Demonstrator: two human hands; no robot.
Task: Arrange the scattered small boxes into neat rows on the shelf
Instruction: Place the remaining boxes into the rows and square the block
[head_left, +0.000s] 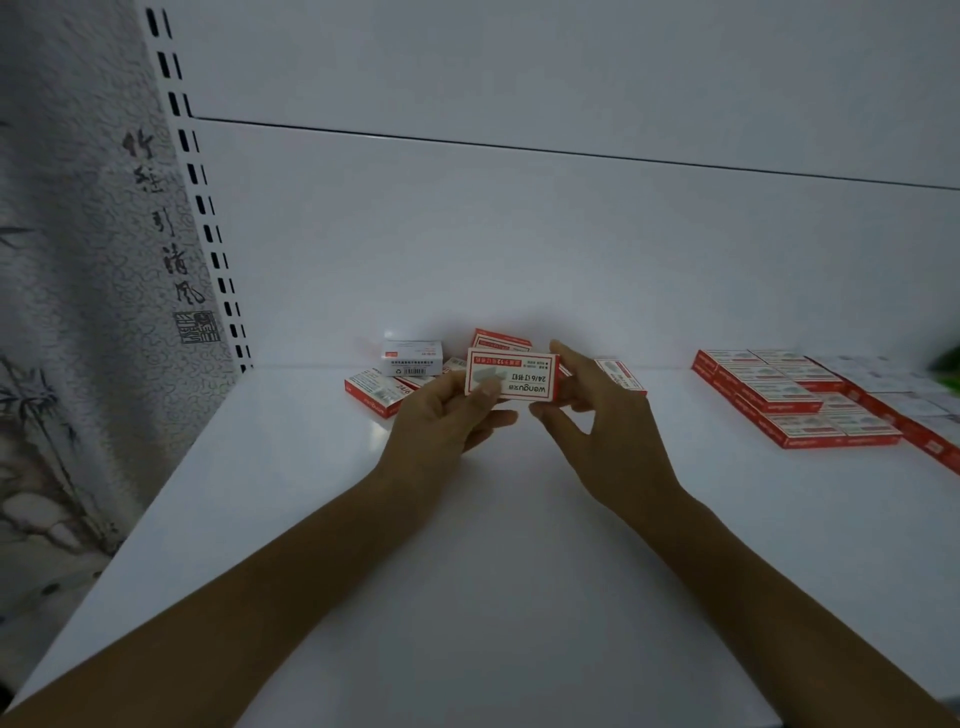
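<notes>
Box (511, 373) between both hands' fingers (488, 387)

Two hands are out over the shelf (467, 545), the left hand (441, 421) and the right hand (602, 431), with one red-and-white box (511, 375) between them. Behind them lies a loose scatter (415, 371) of the same boxes: I count five for certain, one of them turned white side out (413, 357), and there may be one or two more hidden behind the hands. Over on the right sits the tidy block (795, 400), roughly ten red boxes in rows; past it the pale packs blur and I can't count them
</notes>
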